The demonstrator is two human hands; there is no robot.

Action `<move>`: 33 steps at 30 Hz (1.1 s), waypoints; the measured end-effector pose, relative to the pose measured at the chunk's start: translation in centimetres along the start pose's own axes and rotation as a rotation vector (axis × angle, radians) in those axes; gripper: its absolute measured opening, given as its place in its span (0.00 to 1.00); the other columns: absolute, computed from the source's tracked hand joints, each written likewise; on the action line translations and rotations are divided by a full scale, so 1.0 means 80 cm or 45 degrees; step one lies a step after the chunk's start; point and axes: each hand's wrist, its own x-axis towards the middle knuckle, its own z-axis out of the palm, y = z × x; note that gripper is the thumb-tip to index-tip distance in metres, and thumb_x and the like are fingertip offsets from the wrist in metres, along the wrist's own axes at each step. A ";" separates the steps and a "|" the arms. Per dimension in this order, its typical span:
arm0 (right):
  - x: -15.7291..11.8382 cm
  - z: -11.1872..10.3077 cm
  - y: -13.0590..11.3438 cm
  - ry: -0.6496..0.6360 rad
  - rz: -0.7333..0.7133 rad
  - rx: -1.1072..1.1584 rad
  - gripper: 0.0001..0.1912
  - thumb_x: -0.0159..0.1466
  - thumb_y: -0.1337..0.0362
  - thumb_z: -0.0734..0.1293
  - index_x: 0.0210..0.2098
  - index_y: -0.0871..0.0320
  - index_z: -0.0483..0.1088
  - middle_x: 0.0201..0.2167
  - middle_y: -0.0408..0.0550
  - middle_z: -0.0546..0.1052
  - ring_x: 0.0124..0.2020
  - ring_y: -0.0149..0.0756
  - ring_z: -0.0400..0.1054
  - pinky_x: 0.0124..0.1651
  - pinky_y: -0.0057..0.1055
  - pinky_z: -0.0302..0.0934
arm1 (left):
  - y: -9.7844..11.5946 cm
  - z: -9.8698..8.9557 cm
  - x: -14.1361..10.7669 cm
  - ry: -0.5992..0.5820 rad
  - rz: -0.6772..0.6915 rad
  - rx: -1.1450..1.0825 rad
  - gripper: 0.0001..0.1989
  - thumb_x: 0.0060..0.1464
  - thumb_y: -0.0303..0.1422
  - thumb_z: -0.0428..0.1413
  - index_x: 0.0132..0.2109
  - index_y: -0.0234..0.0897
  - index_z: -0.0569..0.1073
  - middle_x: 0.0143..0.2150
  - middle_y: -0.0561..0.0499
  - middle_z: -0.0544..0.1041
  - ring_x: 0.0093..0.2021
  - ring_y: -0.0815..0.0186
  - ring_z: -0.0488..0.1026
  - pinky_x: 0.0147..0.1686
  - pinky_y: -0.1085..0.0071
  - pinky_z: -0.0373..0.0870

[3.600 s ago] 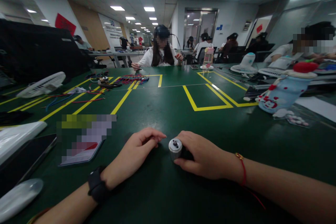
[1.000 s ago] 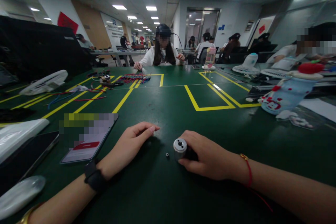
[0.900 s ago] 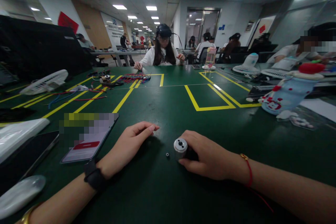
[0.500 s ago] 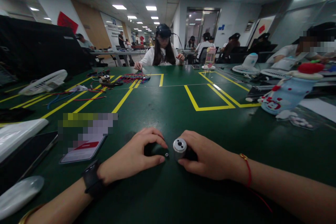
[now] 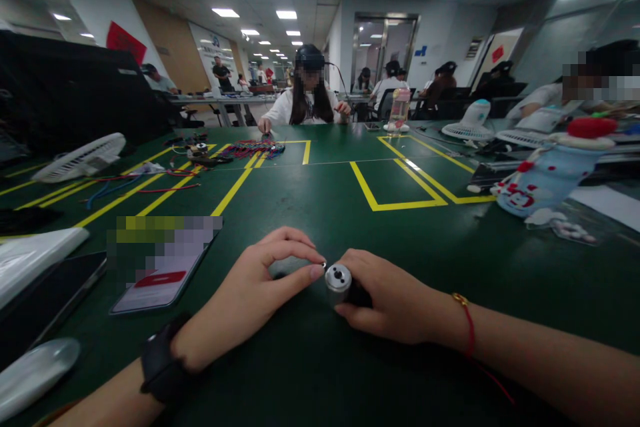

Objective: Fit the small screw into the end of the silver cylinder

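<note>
My right hand (image 5: pixel 377 293) is wrapped round a silver cylindrical motor (image 5: pixel 339 285), which stands upright with its flat end face up. That face has a dark centre hole and smaller holes around it. My left hand (image 5: pixel 283 273) pinches a tiny metal ring (image 5: pixel 324 265) between thumb and index fingertip, just above and left of the motor's top. Most of the ring is covered by the fingertips, and whether it touches the motor I cannot tell.
A phone (image 5: pixel 167 280) lies left of my left hand, with a computer mouse (image 5: pixel 37 373) nearer me. A blue bottle (image 5: pixel 545 177) stands at the right. Wires (image 5: pixel 255 149) lie farther off, and a person (image 5: pixel 307 93) sits across the green table (image 5: pixel 300 200).
My left thumb and index finger have closed on the small ring and lifted it from the table towards the motor's top. My right hand still holds the motor in nearly the same place.
</note>
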 end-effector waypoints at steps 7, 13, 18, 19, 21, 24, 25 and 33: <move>0.001 0.000 -0.001 0.011 -0.014 -0.059 0.10 0.59 0.64 0.68 0.39 0.59 0.64 0.36 0.48 0.69 0.33 0.35 0.60 0.36 0.32 0.56 | 0.012 0.012 0.003 -0.004 0.036 0.024 0.05 0.58 0.32 0.57 0.40 0.45 0.78 0.44 0.52 0.72 0.46 0.63 0.71 0.48 0.65 0.67; 0.001 0.002 0.000 0.014 -0.036 -0.066 0.10 0.60 0.64 0.67 0.38 0.59 0.63 0.35 0.47 0.68 0.34 0.35 0.59 0.36 0.32 0.56 | 0.014 0.013 0.006 -0.053 0.074 0.056 0.05 0.60 0.32 0.56 0.40 0.45 0.77 0.44 0.53 0.71 0.45 0.64 0.70 0.46 0.67 0.67; 0.001 0.001 -0.001 0.003 -0.040 -0.070 0.10 0.60 0.64 0.67 0.39 0.59 0.64 0.36 0.48 0.68 0.34 0.35 0.60 0.37 0.32 0.56 | 0.018 0.013 0.003 -0.088 0.063 0.079 0.07 0.60 0.30 0.54 0.41 0.43 0.77 0.45 0.52 0.70 0.46 0.63 0.70 0.48 0.66 0.66; 0.001 0.001 -0.001 0.003 -0.039 -0.068 0.10 0.60 0.65 0.67 0.39 0.59 0.64 0.36 0.48 0.68 0.34 0.35 0.60 0.37 0.32 0.56 | 0.018 0.013 0.002 -0.086 0.062 0.082 0.07 0.60 0.29 0.53 0.41 0.43 0.76 0.45 0.52 0.70 0.47 0.63 0.70 0.49 0.65 0.66; 0.001 0.000 -0.001 0.008 -0.035 -0.062 0.10 0.59 0.65 0.68 0.38 0.59 0.64 0.35 0.47 0.68 0.34 0.35 0.60 0.36 0.32 0.56 | 0.019 0.013 0.001 -0.088 0.069 0.089 0.09 0.60 0.27 0.53 0.41 0.43 0.76 0.46 0.52 0.70 0.47 0.63 0.69 0.49 0.65 0.66; 0.001 0.001 -0.001 0.006 -0.029 -0.060 0.09 0.59 0.65 0.68 0.38 0.59 0.64 0.35 0.47 0.68 0.34 0.35 0.59 0.36 0.32 0.56 | 0.018 0.012 -0.001 -0.095 0.088 0.090 0.10 0.60 0.26 0.52 0.42 0.43 0.76 0.46 0.52 0.70 0.47 0.63 0.69 0.50 0.65 0.65; 0.001 0.001 0.000 0.006 -0.029 -0.060 0.10 0.59 0.65 0.68 0.38 0.59 0.64 0.36 0.47 0.68 0.34 0.35 0.60 0.36 0.32 0.56 | 0.017 0.012 -0.001 -0.098 0.090 0.091 0.10 0.60 0.26 0.51 0.43 0.43 0.76 0.46 0.52 0.70 0.48 0.63 0.69 0.50 0.65 0.65; 0.001 0.001 0.001 -0.009 -0.020 -0.042 0.10 0.59 0.65 0.68 0.39 0.59 0.64 0.37 0.48 0.69 0.35 0.36 0.61 0.38 0.33 0.57 | 0.009 0.009 -0.009 -0.116 0.099 0.056 0.14 0.60 0.23 0.50 0.45 0.45 0.75 0.46 0.53 0.70 0.48 0.64 0.69 0.50 0.65 0.64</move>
